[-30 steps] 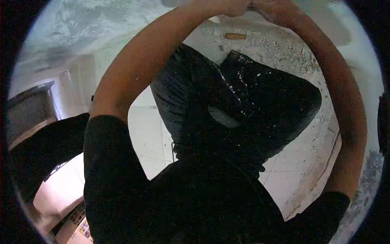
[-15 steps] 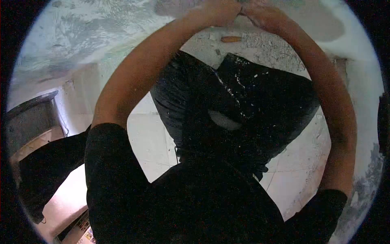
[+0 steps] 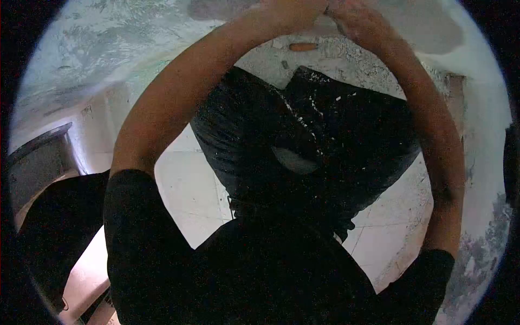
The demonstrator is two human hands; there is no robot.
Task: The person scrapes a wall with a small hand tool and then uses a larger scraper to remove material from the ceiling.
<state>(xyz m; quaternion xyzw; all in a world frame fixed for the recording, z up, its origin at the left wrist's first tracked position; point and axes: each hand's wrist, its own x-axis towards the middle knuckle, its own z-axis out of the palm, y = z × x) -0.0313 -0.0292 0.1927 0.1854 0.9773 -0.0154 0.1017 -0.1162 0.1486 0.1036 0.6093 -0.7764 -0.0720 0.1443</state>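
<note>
At the top edge of the view my left hand (image 3: 303, 13) and my right hand (image 3: 355, 21) come together in front of a plastered wall. The frame's edge cuts both off. The right fingers look curled in toward the left hand, around something I cannot make out. Of my left hand mainly the back shows, with its fingers hidden. Darker, damp-looking plaster (image 3: 439, 32) spreads on the wall around the hands. Below them, a short brown piece like a wooden handle (image 3: 303, 47) lies on the splattered floor, apart from both hands.
My knees in dark, paint-spotted trousers (image 3: 357, 124) are bent beneath my arms. Pale floor tiles (image 3: 187, 179) show on both sides. Another person's dark-clothed leg (image 3: 59, 216) is close at my left. Rough grey-white wall (image 3: 103, 43) rises on the left.
The view has shifted slightly, and my hands sit a little further right within it. The dark-clothed leg at the left has changed position. My hands stay together at the wall.
</note>
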